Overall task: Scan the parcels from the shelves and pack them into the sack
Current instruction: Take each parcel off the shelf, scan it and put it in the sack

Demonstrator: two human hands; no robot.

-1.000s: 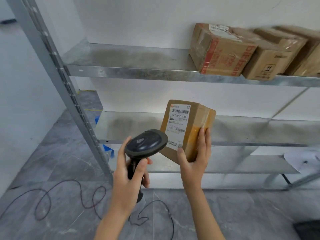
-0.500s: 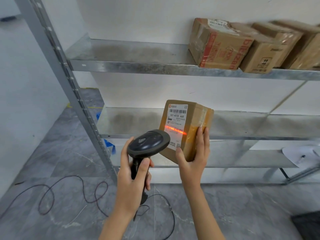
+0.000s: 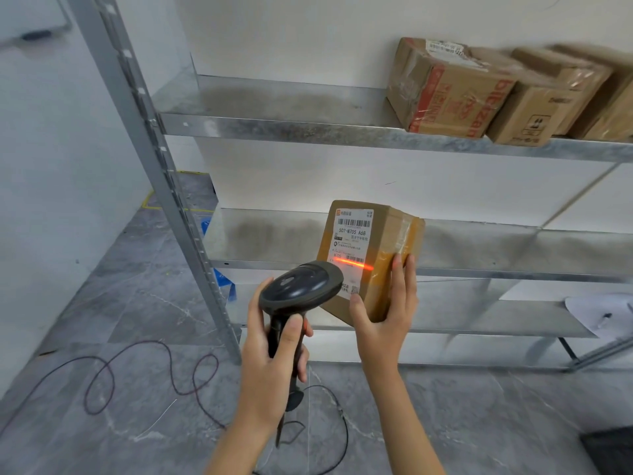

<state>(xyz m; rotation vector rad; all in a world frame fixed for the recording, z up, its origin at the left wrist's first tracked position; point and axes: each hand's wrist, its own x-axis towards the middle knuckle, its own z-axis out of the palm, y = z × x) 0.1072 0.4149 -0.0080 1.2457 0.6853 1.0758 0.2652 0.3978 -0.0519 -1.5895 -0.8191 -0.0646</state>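
Left hand (image 3: 270, 358) wrapped around the grip of a black handheld barcode scanner (image 3: 301, 289), thumb up along the handle, scanner head angled toward the parcel. A dark cable (image 3: 329, 416) drops from the base of the handle and loops across the grey marbled floor (image 3: 102, 423); a second, reddish-brown wire (image 3: 144, 371) snakes over the floor to the left. Right hand (image 3: 383, 320) holds a small brown cardboard parcel (image 3: 387, 248) upright in the air, in front of the middle shelf, thumb on the labelled face, fingers flat against the taped side. White shipping label (image 3: 352, 241) faces the scanner; print reads "507-N705 A68" under a barcode. A red scan line (image 3: 352, 264) falls across the lower barcode on the label and runs just past its right edge. Scanner head nearly touching the parcel's lower left corner; whether it makes contact, cannot tell. Behind both, a galvanised steel shelving unit (image 3: 274, 128) with a slotted upright at left, standing against a white wall. Upper shelf carries more brown cardboard boxes (image 3: 455, 97) at the right end, packed side by side, the nearest with red printing and clear tape; those further right are blurred. A sheet of white paper (image 3: 603, 313) lies on the lowest shelf at far right. A dark object shows at the bottom right corner, unidentifiable.
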